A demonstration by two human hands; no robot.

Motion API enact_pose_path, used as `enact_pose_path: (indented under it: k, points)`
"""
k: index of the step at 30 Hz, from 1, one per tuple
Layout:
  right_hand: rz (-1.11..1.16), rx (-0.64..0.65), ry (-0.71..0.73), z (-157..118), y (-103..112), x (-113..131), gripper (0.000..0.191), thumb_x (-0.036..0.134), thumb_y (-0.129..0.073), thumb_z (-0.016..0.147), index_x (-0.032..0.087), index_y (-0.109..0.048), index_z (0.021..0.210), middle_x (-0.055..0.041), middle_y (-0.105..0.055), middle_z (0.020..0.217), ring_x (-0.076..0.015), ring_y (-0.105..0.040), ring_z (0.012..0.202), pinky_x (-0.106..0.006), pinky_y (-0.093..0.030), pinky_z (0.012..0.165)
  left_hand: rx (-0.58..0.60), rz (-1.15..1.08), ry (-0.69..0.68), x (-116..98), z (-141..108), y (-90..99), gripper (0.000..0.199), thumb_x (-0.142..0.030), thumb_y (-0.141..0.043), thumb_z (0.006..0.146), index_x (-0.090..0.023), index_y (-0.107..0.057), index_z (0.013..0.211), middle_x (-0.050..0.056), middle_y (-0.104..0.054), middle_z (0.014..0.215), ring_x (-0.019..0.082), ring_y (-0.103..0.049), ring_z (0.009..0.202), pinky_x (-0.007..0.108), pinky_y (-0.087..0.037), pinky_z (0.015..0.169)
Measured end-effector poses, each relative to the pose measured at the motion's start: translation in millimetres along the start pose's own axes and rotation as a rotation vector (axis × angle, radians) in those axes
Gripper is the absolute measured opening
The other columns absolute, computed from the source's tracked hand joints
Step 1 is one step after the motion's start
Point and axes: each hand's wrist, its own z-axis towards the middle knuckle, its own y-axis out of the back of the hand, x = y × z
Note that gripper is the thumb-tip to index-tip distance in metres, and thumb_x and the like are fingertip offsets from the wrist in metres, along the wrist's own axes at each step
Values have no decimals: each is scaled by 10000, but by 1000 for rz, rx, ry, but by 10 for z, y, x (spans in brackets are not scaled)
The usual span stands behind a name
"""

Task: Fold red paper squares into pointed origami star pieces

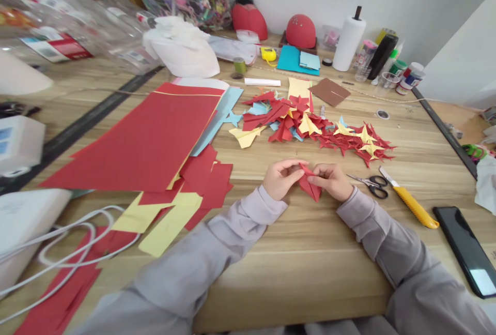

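A small folded piece of red paper (311, 188) is held between both hands, just above the wooden table. My left hand (282, 177) pinches its upper left edge between thumb and fingers. On the other side, my right hand (332, 180) grips the paper's right edge, its fingers curled in. The paper comes to a point at the bottom, with a crease down its face. Beyond the hands lies a heap of folded red, yellow and blue paper shapes (298, 120), some of them star-like. Scissors (375, 185) lie close to my right hand.
Large red sheets (155, 138) and cut red and yellow strips (170, 221) lie on the left, near a white cable (93, 231). To the right are a yellow-handled cutter (414, 206) and a black phone (465, 247). Glue bottles (411, 79) and a paper roll (349, 43) stand behind.
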Motion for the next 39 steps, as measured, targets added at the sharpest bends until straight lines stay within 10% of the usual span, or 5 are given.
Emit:
enact_pose_path:
  k: [6,20,39]
  points:
    - [-11,149,-82,-7,72,24,349,412,-713,645,142,-510,556,67,-434,443,-40,-326,402,-197,-219,408,141,34,-31,-63,38,60,94,-191,-712,589,-129,-706,659,27,-631,608,107,-532,558,223,-413,531]
    - [-13,124,-40,3,44,16,363,421,-706,659,143,-492,567,65,-445,472,-38,-344,421,-192,-243,424,26,-142,217,-14,55,55,223,-311,-747,581,-131,-714,708,27,-670,612,117,-582,540,249,-491,561]
    - [-44,117,-47,5,57,-5,370,442,-688,681,146,-493,575,65,-442,448,-39,-335,395,-188,-230,399,-8,-111,189,8,39,43,244,-311,-769,539,-125,-680,670,14,-655,577,122,-582,509,268,-505,553]
